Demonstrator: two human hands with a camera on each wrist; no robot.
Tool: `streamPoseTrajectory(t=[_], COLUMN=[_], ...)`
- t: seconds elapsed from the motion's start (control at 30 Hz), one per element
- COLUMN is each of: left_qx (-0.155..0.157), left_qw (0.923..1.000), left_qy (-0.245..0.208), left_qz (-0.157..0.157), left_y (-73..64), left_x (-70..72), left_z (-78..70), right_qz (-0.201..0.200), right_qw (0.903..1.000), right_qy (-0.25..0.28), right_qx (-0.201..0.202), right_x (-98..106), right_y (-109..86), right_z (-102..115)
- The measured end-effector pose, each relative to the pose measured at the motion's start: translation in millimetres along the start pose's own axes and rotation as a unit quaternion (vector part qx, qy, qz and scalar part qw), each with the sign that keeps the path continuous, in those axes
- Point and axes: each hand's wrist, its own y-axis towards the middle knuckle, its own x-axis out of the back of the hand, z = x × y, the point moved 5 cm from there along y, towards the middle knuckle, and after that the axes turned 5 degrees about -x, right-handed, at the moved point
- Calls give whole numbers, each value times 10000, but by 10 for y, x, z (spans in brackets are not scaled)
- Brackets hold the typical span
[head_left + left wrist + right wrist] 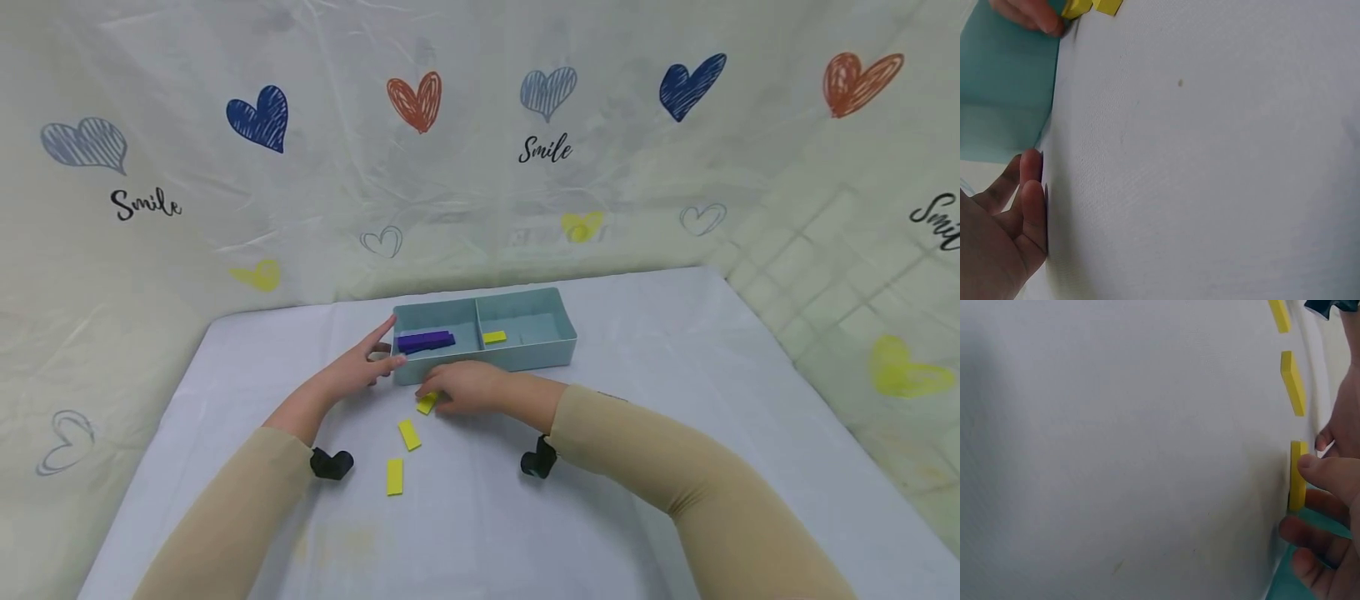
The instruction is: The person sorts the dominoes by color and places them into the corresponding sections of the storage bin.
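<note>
A light blue-green two-compartment box (525, 358) stands at the far part of the table. My left hand (351, 372) rests at its left end, the straight index finger along that side and the thumb at the front corner. My right hand (468, 387) is just in front of the box and pinches a yellow block (1297, 476), thumb on one side and fingers on the other. Toward me lie two more yellow blocks, a slanted one (408, 434) and a straight one (394, 477). Inside the box, purple blocks (424, 341) fill part of the left compartment; a yellow block (494, 337) lies in the right one.
A white cloth covers the table (660, 350). Behind it hangs a pale sheet (480, 183) printed with hearts and words. A black wrist mount (331, 463) sticks out from the left sleeve, and another black mount (538, 457) from the right sleeve.
</note>
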Motion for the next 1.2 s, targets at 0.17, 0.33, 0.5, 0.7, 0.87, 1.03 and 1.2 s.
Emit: streamPoseTrajectory(t=[0.17,0.33,0.5,0.7,0.87,1.03,1.2], left_qx=[-12,24,75,87,86,92,95], left_qw=[10000,10000,10000,10000,10000,9999,9999], left_qy=[12,12,7,20,26,38,57], left_qz=[6,-5,-18,-28,-25,-28,-54], left_y=[6,9,0,-8,-11,-8,-3], left_x=[-2,1,-3,-9,-16,-19,-11], left_z=[-13,-8,-11,-15,-27,-31,-26], right_qz=[63,101,119,166,208,100,-58], right_qw=[9997,9998,9999,9998,9997,9994,9984], right_qy=[-223,-179,-13,2,55,257,473], right_qx=[-15,-29,-48,-112,-138,-202,-301], right_x=[5,-24,-54,-57,-34,31,120], right_y=[-12,-22,-23,-45,-106,-198,-274], right_z=[2,-31,-66,-71,-54,-70,-120])
